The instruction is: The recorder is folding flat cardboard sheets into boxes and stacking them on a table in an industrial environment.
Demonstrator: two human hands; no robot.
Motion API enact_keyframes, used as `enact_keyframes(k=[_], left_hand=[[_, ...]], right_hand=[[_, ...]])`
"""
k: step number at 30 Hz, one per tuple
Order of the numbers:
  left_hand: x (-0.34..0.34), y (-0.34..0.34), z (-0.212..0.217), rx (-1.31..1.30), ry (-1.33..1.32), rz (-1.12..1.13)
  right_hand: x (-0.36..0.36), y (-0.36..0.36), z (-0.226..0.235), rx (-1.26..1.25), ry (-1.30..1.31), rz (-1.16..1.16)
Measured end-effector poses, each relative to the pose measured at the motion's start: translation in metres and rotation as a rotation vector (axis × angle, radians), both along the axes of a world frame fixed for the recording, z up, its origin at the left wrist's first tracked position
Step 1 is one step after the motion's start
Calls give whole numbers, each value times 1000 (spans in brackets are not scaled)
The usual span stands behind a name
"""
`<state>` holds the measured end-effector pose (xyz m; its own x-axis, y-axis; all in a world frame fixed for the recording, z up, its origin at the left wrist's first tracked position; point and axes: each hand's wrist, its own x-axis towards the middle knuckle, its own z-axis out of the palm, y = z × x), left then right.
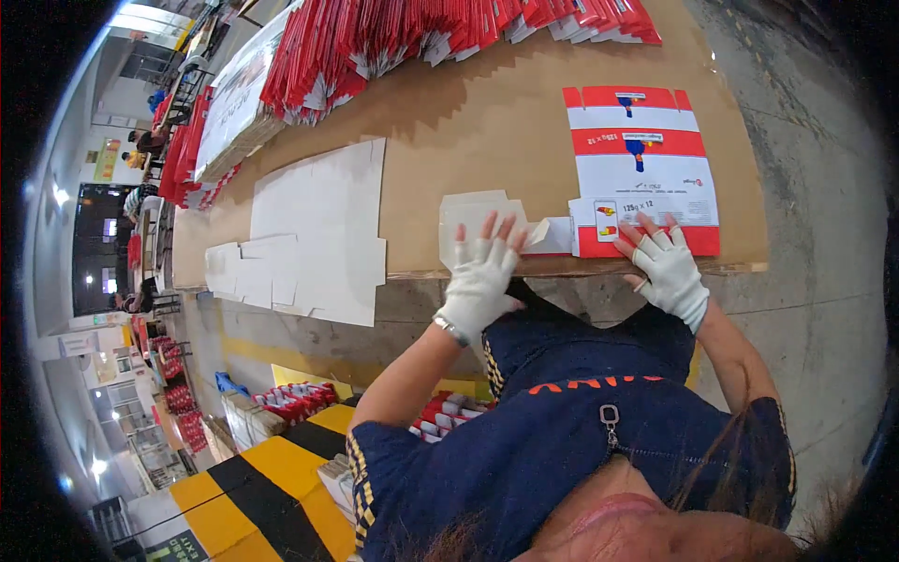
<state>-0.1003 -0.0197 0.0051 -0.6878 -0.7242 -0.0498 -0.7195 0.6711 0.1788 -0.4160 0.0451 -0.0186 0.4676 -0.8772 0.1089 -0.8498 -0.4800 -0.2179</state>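
A flattened red-and-white printed carton (646, 187) lies on the table at the right. My right hand (672, 276), in a white fingerless glove, rests on its near edge with fingers apart. To its left, a plain pale cardboard flap piece (468, 208) lies by the table edge, with a narrow white strip (551, 236) between it and the carton. My left hand (479, 284), gloved the same way, is over that flap with fingers spread, gripping nothing. Whether its palm presses on the flap is unclear. Further left, several blank white carton sheets (323, 211) overlap and jut past the near edge.
Brown cardboard covers the table (506, 103). Along the far side stands a dense row of folded red-and-white cartons (403, 33), beside a stack of white printed sheets (245, 89). A yellow-and-black striped surface (295, 468) is at lower left. People (148, 140) sit at benches far left.
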Motion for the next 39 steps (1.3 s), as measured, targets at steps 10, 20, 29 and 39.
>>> enact_keyframes(k=[10, 20, 29, 39], left_hand=[[10, -17, -54, -143, 1162, 792], [-40, -31, -55, -195, 758, 189], [-49, -20, -46, -167, 175, -48], [-65, -17, -40, -156, -11, 66]], right_hand=[[8, 3, -3, -27, -25, -60], [-2, -5, -2, -160, 139, 25], [4, -13, -16, -228, 170, 6], [8, -6, -33, -235, 143, -11]])
